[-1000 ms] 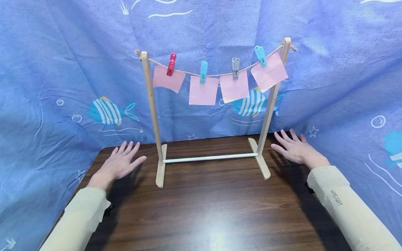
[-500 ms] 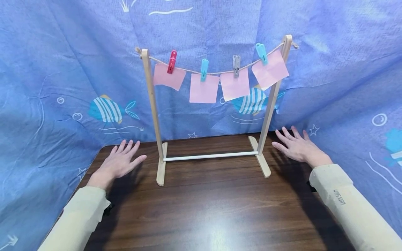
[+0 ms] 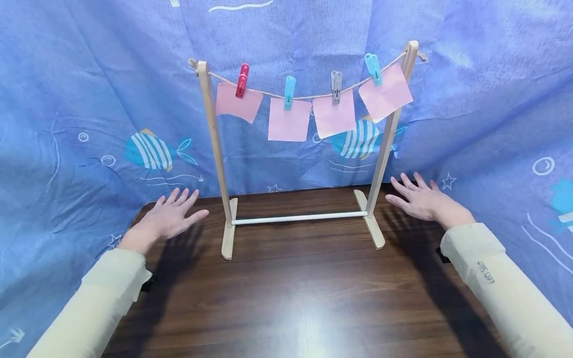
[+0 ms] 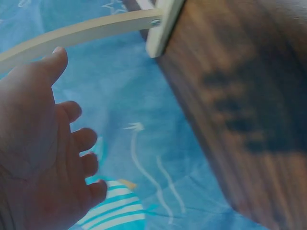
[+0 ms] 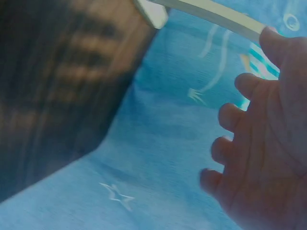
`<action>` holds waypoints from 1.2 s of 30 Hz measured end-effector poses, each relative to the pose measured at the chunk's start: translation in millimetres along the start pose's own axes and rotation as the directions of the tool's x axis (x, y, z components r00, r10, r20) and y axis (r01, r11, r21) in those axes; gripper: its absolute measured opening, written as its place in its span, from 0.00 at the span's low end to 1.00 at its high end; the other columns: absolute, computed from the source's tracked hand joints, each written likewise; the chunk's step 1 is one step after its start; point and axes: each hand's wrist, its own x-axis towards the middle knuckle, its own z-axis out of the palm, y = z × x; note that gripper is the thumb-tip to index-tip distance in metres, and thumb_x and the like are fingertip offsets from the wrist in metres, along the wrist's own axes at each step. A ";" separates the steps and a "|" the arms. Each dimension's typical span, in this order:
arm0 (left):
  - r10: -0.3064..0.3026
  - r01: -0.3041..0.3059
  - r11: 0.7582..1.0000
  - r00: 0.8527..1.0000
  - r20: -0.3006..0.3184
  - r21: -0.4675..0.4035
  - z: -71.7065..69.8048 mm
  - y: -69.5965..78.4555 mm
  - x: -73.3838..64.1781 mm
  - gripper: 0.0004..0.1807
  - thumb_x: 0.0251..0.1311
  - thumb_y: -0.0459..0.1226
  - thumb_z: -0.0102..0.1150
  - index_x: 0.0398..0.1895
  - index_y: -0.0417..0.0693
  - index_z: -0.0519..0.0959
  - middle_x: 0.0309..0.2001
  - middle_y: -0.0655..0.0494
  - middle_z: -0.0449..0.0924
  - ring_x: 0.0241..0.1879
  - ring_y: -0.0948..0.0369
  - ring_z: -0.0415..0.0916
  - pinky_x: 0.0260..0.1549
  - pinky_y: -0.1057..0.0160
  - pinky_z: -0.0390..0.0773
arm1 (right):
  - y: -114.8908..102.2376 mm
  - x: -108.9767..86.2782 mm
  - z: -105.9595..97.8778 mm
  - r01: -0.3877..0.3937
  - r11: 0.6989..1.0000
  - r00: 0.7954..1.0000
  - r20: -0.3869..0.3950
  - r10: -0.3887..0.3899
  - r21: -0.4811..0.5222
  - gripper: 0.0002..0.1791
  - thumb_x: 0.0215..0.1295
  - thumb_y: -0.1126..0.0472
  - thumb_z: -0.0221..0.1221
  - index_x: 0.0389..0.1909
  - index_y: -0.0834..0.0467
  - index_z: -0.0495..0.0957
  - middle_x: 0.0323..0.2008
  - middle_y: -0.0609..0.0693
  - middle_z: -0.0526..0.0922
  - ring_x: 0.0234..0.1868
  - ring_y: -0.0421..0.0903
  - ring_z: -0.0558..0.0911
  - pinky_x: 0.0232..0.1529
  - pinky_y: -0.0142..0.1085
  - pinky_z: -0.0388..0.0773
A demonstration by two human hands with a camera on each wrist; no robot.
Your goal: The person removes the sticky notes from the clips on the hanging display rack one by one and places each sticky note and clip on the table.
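A wooden stand point(image 3: 214, 144) holds a sagging string point(image 3: 313, 95) between its two posts. Several pink paper squares point(image 3: 289, 121) hang from it, each under its own clothespin: a red clothespin point(image 3: 242, 80) at left, a blue clothespin point(image 3: 289, 92), a grey clothespin point(image 3: 336, 87), and a second blue clothespin point(image 3: 373, 68) at right. Left of the stand my left hand point(image 3: 167, 219) is held palm down with fingers spread, holding nothing. My right hand point(image 3: 423, 200) mirrors it at the right. Both wrist views show bare palms, with hand shadows falling on the table.
The dark wooden table point(image 3: 286, 288) carries the stand near its back edge. A white crossbar point(image 3: 300, 218) joins the stand's two feet low over the tabletop. Behind and at both sides hangs a blue curtain point(image 3: 286, 169) printed with fish.
The stand and its papers sit slightly higher in the head view. My left hand's shadow has spread away from it, and both hands stay spread and hold nothing.
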 end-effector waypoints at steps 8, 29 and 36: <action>0.040 -0.027 0.995 0.990 0.139 -0.097 -40.0 20.5 -6.2 0.53 0.71 0.69 0.37 0.81 0.38 0.45 0.76 0.28 0.45 0.74 0.29 0.39 0.69 0.27 0.43 | -7.4 -6.7 -36.7 -0.027 0.996 0.991 0.131 0.015 0.087 0.52 0.73 0.28 0.42 0.81 0.61 0.39 0.75 0.76 0.32 0.71 0.82 0.36 0.63 0.80 0.41; 0.328 -0.073 0.600 0.931 0.161 -0.797 -110.0 78.6 -7.3 0.29 0.76 0.47 0.55 0.72 0.42 0.66 0.63 0.39 0.73 0.58 0.45 0.78 0.51 0.47 0.83 | -68.8 -18.3 -129.0 -0.016 0.769 0.844 0.421 -0.332 0.639 0.33 0.78 0.52 0.55 0.78 0.54 0.59 0.69 0.60 0.70 0.60 0.57 0.80 0.42 0.58 0.85; 0.342 -0.094 0.572 0.930 0.133 -0.815 -127.0 93.8 -2.5 0.27 0.75 0.46 0.55 0.70 0.43 0.68 0.61 0.42 0.76 0.57 0.44 0.79 0.51 0.44 0.83 | -107.1 -9.0 -157.3 0.106 0.715 0.837 0.326 -0.439 0.691 0.28 0.78 0.56 0.54 0.75 0.55 0.64 0.58 0.62 0.78 0.55 0.62 0.82 0.42 0.60 0.84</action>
